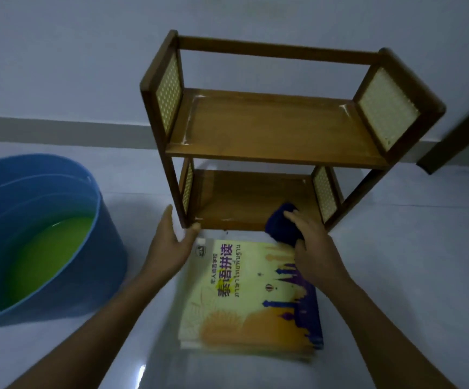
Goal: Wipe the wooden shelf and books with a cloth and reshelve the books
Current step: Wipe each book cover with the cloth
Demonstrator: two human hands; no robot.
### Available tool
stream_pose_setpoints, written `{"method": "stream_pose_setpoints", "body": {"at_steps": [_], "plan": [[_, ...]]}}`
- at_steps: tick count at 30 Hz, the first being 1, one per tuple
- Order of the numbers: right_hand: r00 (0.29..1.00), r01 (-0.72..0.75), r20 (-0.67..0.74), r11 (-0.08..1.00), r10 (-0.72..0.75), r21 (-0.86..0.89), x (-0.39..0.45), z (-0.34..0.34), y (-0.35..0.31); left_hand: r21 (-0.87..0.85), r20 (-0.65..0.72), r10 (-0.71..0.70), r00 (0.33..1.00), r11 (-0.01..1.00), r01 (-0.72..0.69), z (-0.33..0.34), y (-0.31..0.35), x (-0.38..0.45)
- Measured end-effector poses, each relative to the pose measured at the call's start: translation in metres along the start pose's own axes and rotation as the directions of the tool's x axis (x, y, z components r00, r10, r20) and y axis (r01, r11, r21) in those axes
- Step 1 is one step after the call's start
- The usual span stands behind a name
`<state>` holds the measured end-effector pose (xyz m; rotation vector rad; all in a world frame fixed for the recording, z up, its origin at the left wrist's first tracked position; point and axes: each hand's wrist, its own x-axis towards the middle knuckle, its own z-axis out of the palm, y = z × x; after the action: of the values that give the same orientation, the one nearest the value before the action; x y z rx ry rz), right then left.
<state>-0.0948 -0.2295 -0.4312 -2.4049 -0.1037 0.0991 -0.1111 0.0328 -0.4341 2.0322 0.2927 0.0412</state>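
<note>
A small two-tier wooden shelf (272, 130) with woven side panels stands on the pale floor against the wall; both tiers are bare. A stack of books (244, 299) with a yellow, orange and purple cover lies flat on the floor in front of it. My right hand (309, 242) is closed on a dark blue cloth (282, 224) at the front right of the lower tier. My left hand (168, 242) has its fingers spread and rests against the shelf's front left leg, thumb at the lower tier's front edge.
A large blue tub (95, 220) with greenish water stands on the floor at the left. A grey skirting runs along the wall behind. A dark wooden door frame (457, 136) slants in at the right.
</note>
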Motion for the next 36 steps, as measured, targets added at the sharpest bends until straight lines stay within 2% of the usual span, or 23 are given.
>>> {"method": "stream_pose_setpoints", "body": {"at_steps": [1, 3, 5, 6, 8, 10, 12, 13, 15, 18, 20, 21, 23, 25, 26, 28, 30, 32, 33, 34, 36], "plan": [[0.999, -0.040, 0.019, 0.999, 0.040, -0.010, -0.022, 0.001, 0.006, -0.015, 0.071, 0.086, 0.994, 0.996, -0.085, -0.004, 0.001, -0.024], [0.982, -0.137, 0.123, 0.988, 0.145, -0.074, -0.056, 0.008, 0.024, 0.011, 0.305, 0.148, 0.941, 0.987, -0.159, -0.003, -0.016, -0.058], [0.969, -0.129, 0.187, 0.973, 0.165, -0.191, -0.080, 0.023, 0.034, 0.178, 0.493, 0.048, 0.869, 0.972, -0.155, 0.005, -0.050, -0.074], [0.975, -0.103, 0.170, 0.967, 0.144, -0.232, -0.090, 0.031, 0.033, 0.254, 0.508, 0.010, 0.861, 0.954, -0.161, 0.010, -0.064, -0.078], [0.986, -0.055, 0.139, 0.969, 0.090, -0.240, -0.109, 0.052, 0.019, 0.288, 0.492, 0.019, 0.871, 0.940, -0.183, 0.018, -0.080, -0.084], [0.977, 0.111, 0.205, 0.959, -0.057, -0.262, -0.130, 0.078, -0.002, 0.349, 0.488, 0.018, 0.873, 0.913, -0.214, 0.019, -0.082, -0.087], [0.931, 0.308, 0.289, 0.902, -0.221, -0.303, -0.143, 0.093, -0.014, 0.374, 0.501, 0.028, 0.865, 0.894, -0.246, 0.015, -0.081, -0.089], [0.918, 0.354, 0.299, 0.879, -0.261, -0.320, -0.135, 0.092, -0.013, 0.380, 0.511, 0.026, 0.859, 0.890, -0.253, 0.013, -0.083, -0.088], [0.940, 0.318, 0.247, 0.863, -0.234, -0.393, -0.101, 0.081, -0.002, 0.388, 0.534, 0.018, 0.845, 0.883, -0.264, 0.011, -0.084, -0.088], [0.999, -0.011, 0.036, 0.913, 0.028, -0.408, -0.049, 0.062, 0.007, 0.374, 0.516, 0.034, 0.856, 0.890, -0.260, 0.012, -0.086, -0.087], [0.993, -0.116, -0.029, 0.921, 0.113, -0.372, -0.048, 0.072, -0.009, 0.349, 0.499, 0.057, 0.865, 0.900, -0.260, 0.013, -0.090, -0.087], [0.995, -0.090, 0.007, 0.923, 0.100, -0.374, -0.058, 0.085, -0.020, 0.333, 0.499, 0.059, 0.865, 0.908, -0.254, 0.014, -0.092, -0.086], [0.985, 0.128, 0.158, 0.922, -0.074, -0.364, -0.091, 0.115, -0.046, 0.262, 0.501, 0.091, 0.861, 0.932, -0.251, 0.014, -0.096, -0.085], [0.916, 0.352, 0.306, 0.886, -0.259, -0.302, -0.112, 0.130, -0.059, 0.152, 0.497, 0.119, 0.860, 0.963, -0.222, 0.014, -0.099, -0.083], [0.890, 0.414, 0.330, 0.860, -0.314, -0.298, -0.104, 0.129, -0.058, 0.126, 0.477, 0.123, 0.870, 0.970, -0.206, 0.014, -0.099, -0.082], [0.914, 0.383, 0.290, 0.845, -0.285, -0.375, -0.073, 0.123, -0.045, 0.172, 0.462, 0.105, 0.881, 0.964, -0.205, 0.015, -0.097, -0.081], [0.973, 0.206, 0.182, 0.887, -0.141, -0.414, -0.036, 0.108, -0.031, 0.244, 0.469, 0.081, 0.880, 0.945, -0.217, 0.016, -0.096, -0.084], [0.995, 0.046, 0.099, 0.914, -0.006, -0.404, -0.011, 0.097, -0.025, 0.265, 0.466, 0.067, 0.882, 0.941, -0.212, 0.015, -0.097, -0.085], [0.997, 0.020, 0.079, 0.919, 0.012, -0.393, -0.009, 0.098, -0.029, 0.263, 0.466, 0.064, 0.883, 0.942, -0.207, 0.014, -0.097, -0.085], [0.996, 0.032, 0.090, 0.925, 0.003, -0.379, -0.014, 0.102, -0.037, 0.262, 0.466, 0.063, 0.882, 0.943, -0.206, 0.014, -0.098, -0.085], [0.980, 0.161, 0.170, 0.923, -0.107, -0.349, -0.041, 0.119, -0.056, 0.234, 0.461, 0.091, 0.883, 0.947, -0.219, 0.015, -0.096, -0.086]]}}
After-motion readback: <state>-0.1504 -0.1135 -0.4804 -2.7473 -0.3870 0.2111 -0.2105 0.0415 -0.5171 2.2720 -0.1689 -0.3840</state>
